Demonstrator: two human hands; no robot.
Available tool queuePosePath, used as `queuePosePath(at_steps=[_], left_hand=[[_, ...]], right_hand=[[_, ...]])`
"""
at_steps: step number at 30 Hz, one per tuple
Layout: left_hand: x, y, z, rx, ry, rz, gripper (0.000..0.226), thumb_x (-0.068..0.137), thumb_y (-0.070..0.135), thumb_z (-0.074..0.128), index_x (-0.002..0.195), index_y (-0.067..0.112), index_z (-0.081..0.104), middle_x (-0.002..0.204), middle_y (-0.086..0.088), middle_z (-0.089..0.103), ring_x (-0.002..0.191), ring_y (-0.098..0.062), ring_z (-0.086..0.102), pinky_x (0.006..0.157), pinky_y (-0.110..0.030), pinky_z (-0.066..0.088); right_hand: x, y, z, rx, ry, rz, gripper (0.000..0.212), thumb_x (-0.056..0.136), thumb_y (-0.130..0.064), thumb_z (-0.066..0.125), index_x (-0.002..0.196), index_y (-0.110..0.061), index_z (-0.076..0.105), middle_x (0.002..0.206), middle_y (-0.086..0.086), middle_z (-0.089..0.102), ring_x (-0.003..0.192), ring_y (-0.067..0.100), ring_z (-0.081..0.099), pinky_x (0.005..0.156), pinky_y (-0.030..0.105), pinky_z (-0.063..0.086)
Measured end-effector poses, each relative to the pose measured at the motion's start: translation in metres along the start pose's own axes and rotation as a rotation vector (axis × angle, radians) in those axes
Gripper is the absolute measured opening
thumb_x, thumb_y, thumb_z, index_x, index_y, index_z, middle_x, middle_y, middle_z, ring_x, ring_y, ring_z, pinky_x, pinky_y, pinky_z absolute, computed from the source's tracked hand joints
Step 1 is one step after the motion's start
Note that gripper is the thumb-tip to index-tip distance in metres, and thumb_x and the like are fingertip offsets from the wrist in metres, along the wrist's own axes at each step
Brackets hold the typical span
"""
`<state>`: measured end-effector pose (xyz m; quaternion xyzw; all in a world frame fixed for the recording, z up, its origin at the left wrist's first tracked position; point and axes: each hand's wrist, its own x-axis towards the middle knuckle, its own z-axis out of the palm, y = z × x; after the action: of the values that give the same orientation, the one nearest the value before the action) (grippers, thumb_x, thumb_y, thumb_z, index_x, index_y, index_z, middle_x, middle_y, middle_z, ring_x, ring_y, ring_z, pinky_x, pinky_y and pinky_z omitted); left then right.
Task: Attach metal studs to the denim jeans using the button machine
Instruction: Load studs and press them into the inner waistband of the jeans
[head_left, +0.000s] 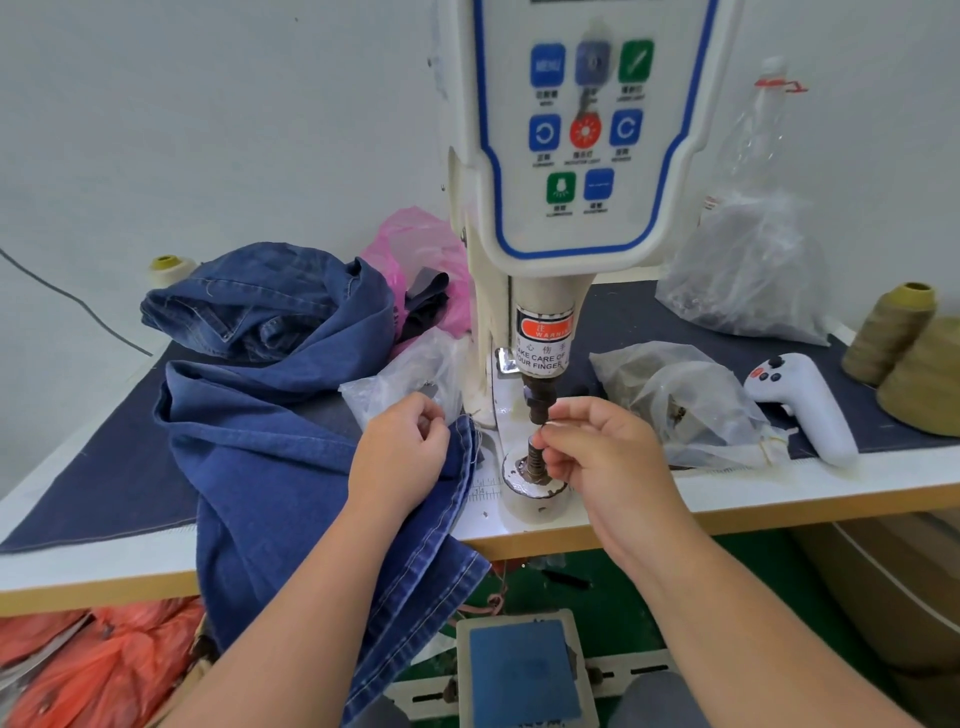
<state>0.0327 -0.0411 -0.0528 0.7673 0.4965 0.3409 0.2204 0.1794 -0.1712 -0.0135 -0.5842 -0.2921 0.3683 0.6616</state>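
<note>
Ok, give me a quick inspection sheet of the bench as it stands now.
Surface: table under a dark denim mat.
Job's things: button machine; denim jeans draped over the front edge.
Clutter: clear plastic bags, pink bag, thread cones, white handheld controller.
Grippers: left hand grips the jeans' edge; right hand pinches a small part at the lower die.
Cables: dark cable along the wall.
Surroundings: foot pedal, orange bags below.
</note>
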Motion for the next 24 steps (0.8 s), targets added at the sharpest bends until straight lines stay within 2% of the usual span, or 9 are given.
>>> queuePosePath(at_steps=[5, 9, 13, 18, 24], left_hand=[[0.001, -0.001, 0.001, -0.003, 0.000, 0.006, 0.015, 0.092, 0.021, 0.056, 0.079, 0.027, 0.058, 0.060, 0.003, 0.058, 0.071, -0.005, 0.054, 0.052, -0.024, 0.037], [0.001, -0.002, 0.000, -0.002, -0.003, 0.004, 0.013, 0.092, 0.021, 0.056, 0.081, 0.026, 0.059, 0.061, 0.005, 0.058, 0.070, -0.004, 0.054, 0.052, -0.024, 0.036], [0.001, -0.001, 0.000, -0.001, -0.001, 0.002, 0.014, 0.092, 0.021, 0.056, 0.080, 0.027, 0.059, 0.062, 0.004, 0.059, 0.072, -0.005, 0.054, 0.053, -0.024, 0.039], [0.001, -0.001, 0.001, -0.008, -0.007, 0.000, 0.014, 0.092, 0.020, 0.055, 0.080, 0.027, 0.058, 0.064, 0.004, 0.059, 0.073, -0.003, 0.054, 0.053, -0.024, 0.039], [-0.010, 0.012, -0.009, -0.128, 0.053, 0.014, 0.018, 0.093, 0.016, 0.056, 0.082, 0.030, 0.059, 0.069, 0.006, 0.059, 0.070, -0.006, 0.054, 0.060, -0.023, 0.043]], right_hand=[[0.002, 0.001, -0.001, 0.033, 0.005, -0.014, 0.027, 0.083, 0.003, 0.062, 0.082, -0.022, 0.070, 0.071, 0.006, 0.073, 0.057, 0.009, 0.058, 0.059, 0.024, 0.048], [0.001, 0.000, -0.001, -0.010, 0.039, -0.049, 0.025, 0.082, 0.003, 0.067, 0.087, -0.022, 0.069, 0.074, 0.004, 0.074, 0.056, 0.007, 0.059, 0.058, 0.022, 0.047], [-0.004, 0.002, 0.000, -0.094, 0.079, -0.149, 0.022, 0.081, -0.002, 0.071, 0.086, -0.023, 0.069, 0.075, 0.000, 0.074, 0.057, 0.001, 0.061, 0.058, 0.018, 0.047], [-0.016, 0.006, -0.004, -0.167, 0.081, -0.318, 0.027, 0.084, -0.006, 0.072, 0.092, -0.032, 0.067, 0.079, -0.004, 0.073, 0.075, 0.009, 0.069, 0.065, 0.015, 0.052], [-0.019, 0.009, -0.008, -0.307, 0.068, -0.425, 0.030, 0.085, -0.007, 0.073, 0.096, -0.033, 0.062, 0.082, -0.016, 0.070, 0.071, 0.004, 0.062, 0.068, 0.013, 0.051]])
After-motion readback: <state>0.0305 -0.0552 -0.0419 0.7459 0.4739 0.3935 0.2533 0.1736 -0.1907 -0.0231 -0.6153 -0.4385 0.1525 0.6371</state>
